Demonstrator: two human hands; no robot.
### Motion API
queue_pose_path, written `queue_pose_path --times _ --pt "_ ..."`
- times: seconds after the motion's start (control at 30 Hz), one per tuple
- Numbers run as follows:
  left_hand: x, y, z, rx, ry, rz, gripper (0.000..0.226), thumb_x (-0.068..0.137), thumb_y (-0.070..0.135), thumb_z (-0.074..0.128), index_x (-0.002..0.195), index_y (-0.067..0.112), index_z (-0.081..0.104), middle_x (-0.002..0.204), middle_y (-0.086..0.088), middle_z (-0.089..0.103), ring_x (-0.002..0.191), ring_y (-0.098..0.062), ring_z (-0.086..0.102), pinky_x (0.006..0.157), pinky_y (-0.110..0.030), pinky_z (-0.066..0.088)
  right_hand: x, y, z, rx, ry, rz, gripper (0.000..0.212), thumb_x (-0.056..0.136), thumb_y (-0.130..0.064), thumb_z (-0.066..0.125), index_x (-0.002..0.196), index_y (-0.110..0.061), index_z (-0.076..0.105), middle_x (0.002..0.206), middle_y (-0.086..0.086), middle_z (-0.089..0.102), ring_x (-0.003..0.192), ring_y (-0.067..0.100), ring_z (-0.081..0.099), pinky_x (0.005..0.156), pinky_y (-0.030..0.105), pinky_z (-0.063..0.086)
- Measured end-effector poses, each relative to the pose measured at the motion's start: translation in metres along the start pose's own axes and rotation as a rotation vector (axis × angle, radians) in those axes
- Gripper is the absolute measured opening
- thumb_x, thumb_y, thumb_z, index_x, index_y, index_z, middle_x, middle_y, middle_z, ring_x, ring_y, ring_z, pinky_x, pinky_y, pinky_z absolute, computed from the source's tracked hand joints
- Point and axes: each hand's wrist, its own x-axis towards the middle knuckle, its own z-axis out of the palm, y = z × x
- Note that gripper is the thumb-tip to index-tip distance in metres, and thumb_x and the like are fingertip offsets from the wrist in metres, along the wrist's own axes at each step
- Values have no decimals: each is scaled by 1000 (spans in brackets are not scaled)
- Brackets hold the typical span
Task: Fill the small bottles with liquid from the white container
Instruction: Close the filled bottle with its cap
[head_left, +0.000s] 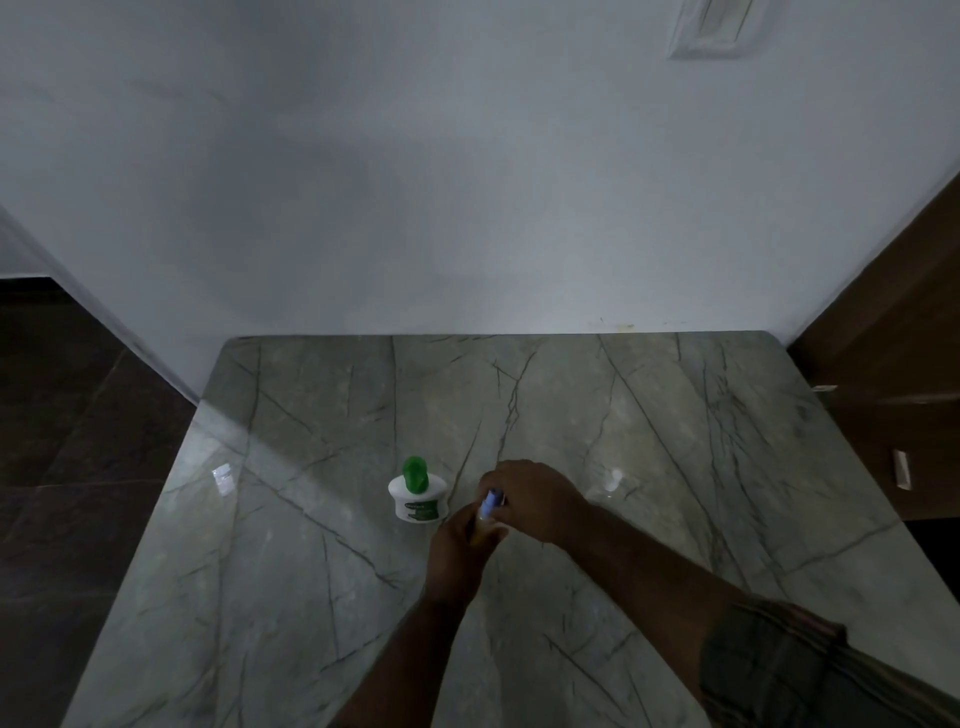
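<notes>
— Why both hands on the small bottle (479, 525)?
— The left hand (460, 551) curls round its body to steady it. The right hand (535, 499) pinches the blue cap (491, 502), probably to unscrew it.
— And the white container (418, 503)?
— It stands closed on the table (675, 467), just beside them.

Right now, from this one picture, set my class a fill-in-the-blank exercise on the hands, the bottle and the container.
1. The white container wears a ___ cap.
2. The left hand grips the small bottle by its body while the right hand holds its ___ lid.
3. The white container stands on the marble table, to the ___ of both hands.
Missing words: green, blue, left.
</notes>
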Motion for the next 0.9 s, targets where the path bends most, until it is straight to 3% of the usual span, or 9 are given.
queue_pose_path --times 0.13,0.27,0.37,0.5,0.63,0.8,0.9 --pt "-2 -1 1 -7 12 19 25 89 18 73 78 38 64 70 22 69 67 10 63 61 -5 45 4 -3 -2 7 -20 35 38 82 -34 65 116 -18 66 108 1 64 99 20 61 84 33 48" --pt "-1 -1 0 -1 -39 -32 9 91 24 73 94 31 67 77 14 68 71 3 64 63 -11 47 8 -3 -1 -22 -23 4 25 84 -20 60 105 -14 72 104 5 69 97 21 62 81 20 37" --pt "-2 1 -1 9 -36 -16 12 91 25 72 103 22 72 81 14 69 75 2 65 65 -10 48 7 -2 -1 30 6 71 19 85 -21 61 101 -17 72 98 5 70 92 23 64 80 29 48" --pt "-5 3 0 7 19 18 4 91 24 72 95 24 72 80 12 71 75 0 66 67 -11 49 3 0 7 157 78 53 23 83 -27 69 100 -12 74 94 5 73 86 17 65 75 23 43" --pt "-7 5 3 -66 74 -4 14 90 22 72 104 24 76 86 11 77 80 -2 71 70 -18 55 -12 0 25 397 169 231 57 66 -45 80 113 -19 62 103 -4 67 89 10 62 78 27 51" --pt "-2 5 6 -32 69 70 27 91 22 74 116 32 72 98 13 78 92 2 71 82 -29 59 -16 5 54 327 259 316 38 81 -46 67 110 -22 67 99 -2 73 89 12 67 65 10 36" --pt "2 3 8 19 30 42 41 88 27 76 128 30 64 118 12 73 107 -5 69 91 -29 57 -10 10 61 315 328 359 33 82 -43 65 105 -20 69 95 1 74 87 16 69 70 16 41"
